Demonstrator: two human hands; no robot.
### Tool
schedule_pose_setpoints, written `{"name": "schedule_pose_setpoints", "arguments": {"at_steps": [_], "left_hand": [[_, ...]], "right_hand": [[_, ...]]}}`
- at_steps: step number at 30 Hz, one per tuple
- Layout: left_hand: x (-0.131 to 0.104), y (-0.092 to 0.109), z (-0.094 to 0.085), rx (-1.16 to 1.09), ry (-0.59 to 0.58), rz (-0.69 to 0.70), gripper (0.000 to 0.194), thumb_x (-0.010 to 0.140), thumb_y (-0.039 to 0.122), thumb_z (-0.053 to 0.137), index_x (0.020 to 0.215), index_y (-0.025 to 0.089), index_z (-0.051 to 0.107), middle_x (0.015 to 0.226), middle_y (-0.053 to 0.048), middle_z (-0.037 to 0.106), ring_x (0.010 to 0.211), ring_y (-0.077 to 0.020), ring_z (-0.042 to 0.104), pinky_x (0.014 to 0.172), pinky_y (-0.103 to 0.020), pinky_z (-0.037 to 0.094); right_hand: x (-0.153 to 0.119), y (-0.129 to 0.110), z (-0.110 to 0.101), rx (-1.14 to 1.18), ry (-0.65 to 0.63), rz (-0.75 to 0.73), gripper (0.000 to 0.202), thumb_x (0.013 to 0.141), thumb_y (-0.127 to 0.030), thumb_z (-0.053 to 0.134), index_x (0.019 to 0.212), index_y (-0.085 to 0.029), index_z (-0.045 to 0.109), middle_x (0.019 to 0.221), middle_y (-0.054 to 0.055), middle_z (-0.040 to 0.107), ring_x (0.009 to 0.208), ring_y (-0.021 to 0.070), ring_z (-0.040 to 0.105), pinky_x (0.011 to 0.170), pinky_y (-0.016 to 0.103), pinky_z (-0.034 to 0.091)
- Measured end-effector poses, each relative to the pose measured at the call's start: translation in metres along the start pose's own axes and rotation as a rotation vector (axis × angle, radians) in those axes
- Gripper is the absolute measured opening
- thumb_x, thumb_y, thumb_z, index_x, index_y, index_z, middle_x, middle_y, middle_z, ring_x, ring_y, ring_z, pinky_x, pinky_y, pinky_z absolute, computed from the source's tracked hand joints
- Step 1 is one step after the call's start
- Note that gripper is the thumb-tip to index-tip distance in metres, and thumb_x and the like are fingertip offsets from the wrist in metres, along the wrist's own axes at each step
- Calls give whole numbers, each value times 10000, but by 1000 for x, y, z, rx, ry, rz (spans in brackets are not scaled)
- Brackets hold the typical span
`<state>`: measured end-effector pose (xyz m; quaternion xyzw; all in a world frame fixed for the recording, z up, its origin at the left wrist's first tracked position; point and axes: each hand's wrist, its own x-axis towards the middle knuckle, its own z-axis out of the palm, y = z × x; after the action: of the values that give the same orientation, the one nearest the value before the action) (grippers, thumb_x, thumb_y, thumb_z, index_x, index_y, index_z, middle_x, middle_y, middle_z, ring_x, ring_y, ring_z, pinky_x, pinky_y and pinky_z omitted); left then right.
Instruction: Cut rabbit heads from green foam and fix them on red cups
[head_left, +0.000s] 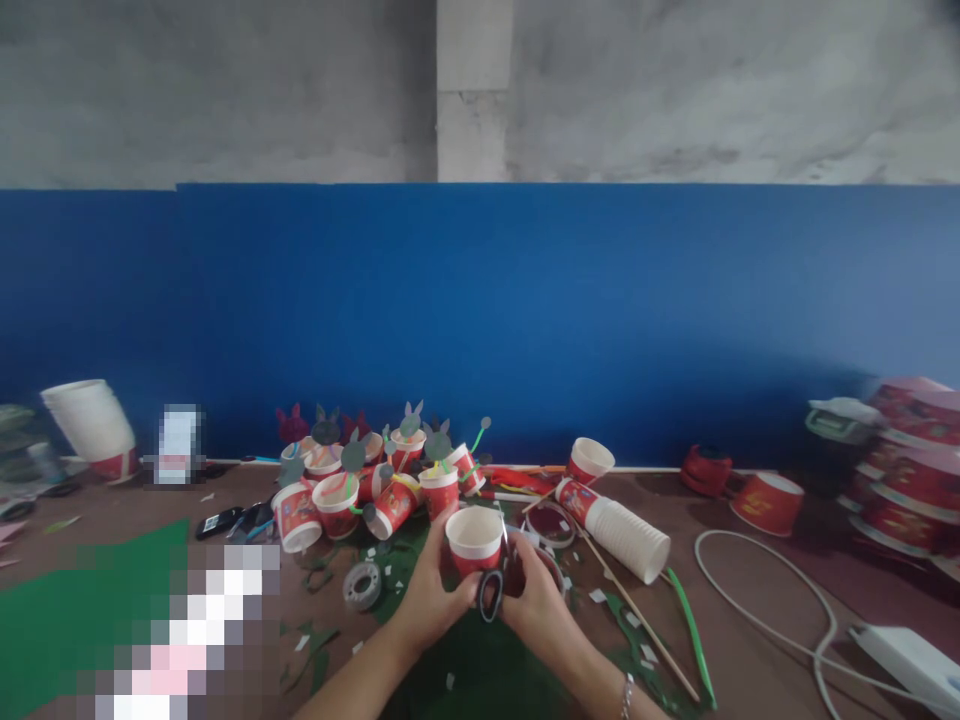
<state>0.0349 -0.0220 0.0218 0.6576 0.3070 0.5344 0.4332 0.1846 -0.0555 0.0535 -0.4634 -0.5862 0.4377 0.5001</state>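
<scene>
A red paper cup (475,535) with a white inside is upright in front of me. My left hand (429,585) grips it from the left side. My right hand (541,600) is closed on a pair of scissors (490,596), whose dark handle loops hang below the cup. One blade stands upright along the cup's right edge; whether it cuts into the wall I cannot tell. Just beyond my left hand, several red cups (335,505) stand and lie in a cluster. Some of them carry rabbit-shaped paper cutouts (411,420) and green pipe cleaners.
A stack of nested paper cups (628,535) lies right of my hands, beside a thin wooden stick (637,615) and a green strip (691,640). A tape roll (363,586) sits at left among paper scraps. Farther right are a white cable (757,540) and stacked red tubs (915,470).
</scene>
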Motion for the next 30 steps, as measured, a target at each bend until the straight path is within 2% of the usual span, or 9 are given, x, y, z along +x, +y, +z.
{"name": "schedule_pose_setpoints", "arguments": {"at_steps": [4,7,11,15,20,24,27,30], "left_hand": [[0,-2,-4,-48,-51,-29,777,732,354,661,1389,195,277,1404,-166,403,1285,-310,400,1062,-473,335],[-3,-5,-1,26,-26,-56,726,732,313,669,1364,204,328,1394,-150,421,1312,-311,357,1083,-491,285],[-4,-3,6,50,-16,-55,758,635,283,755,1295,183,395,1271,-147,529,1198,-321,483,1021,-483,370],[0,4,0,75,25,-52,732,626,219,748,1257,197,377,1126,-103,585,1041,-272,579,939,-457,440],[2,3,-13,128,-54,17,739,699,255,695,1323,194,305,1303,-155,464,1184,-296,488,1005,-463,382],[0,0,-12,164,-51,4,828,712,265,689,1377,192,201,1357,-169,396,1238,-307,436,1038,-481,343],[-1,-1,-10,223,-11,43,783,707,223,687,1342,191,229,1341,-174,394,1235,-311,433,1038,-496,336],[-2,0,-12,344,62,145,620,736,217,660,1256,190,324,1363,-180,347,1280,-328,368,1047,-514,313]], "right_hand": [[1,3,-4,39,-50,-59,478,664,-197,637,1111,-174,470,1028,82,646,893,217,614,817,327,485],[-2,11,-6,-172,41,-101,549,637,-130,594,1162,-170,438,1061,101,629,924,226,598,847,337,467],[-7,19,-6,-411,91,-214,577,590,-84,534,1154,-169,448,1101,117,607,1019,247,560,908,357,423],[-6,15,-6,-406,54,-187,475,621,-102,533,1084,-188,470,975,78,641,895,217,595,824,319,459],[-4,14,-6,-409,39,-163,470,660,-136,541,1120,-186,459,968,67,636,838,205,593,760,297,457],[-5,23,-5,-541,55,-126,462,670,-124,509,1126,-188,468,832,34,626,761,206,586,707,311,441],[-4,25,-4,-581,43,-117,462,677,-121,500,1133,-188,466,783,21,610,726,202,581,676,307,430],[-4,14,-7,-624,8,-77,435,716,-153,494,1148,-179,454,685,3,589,643,197,565,607,294,411]]}}
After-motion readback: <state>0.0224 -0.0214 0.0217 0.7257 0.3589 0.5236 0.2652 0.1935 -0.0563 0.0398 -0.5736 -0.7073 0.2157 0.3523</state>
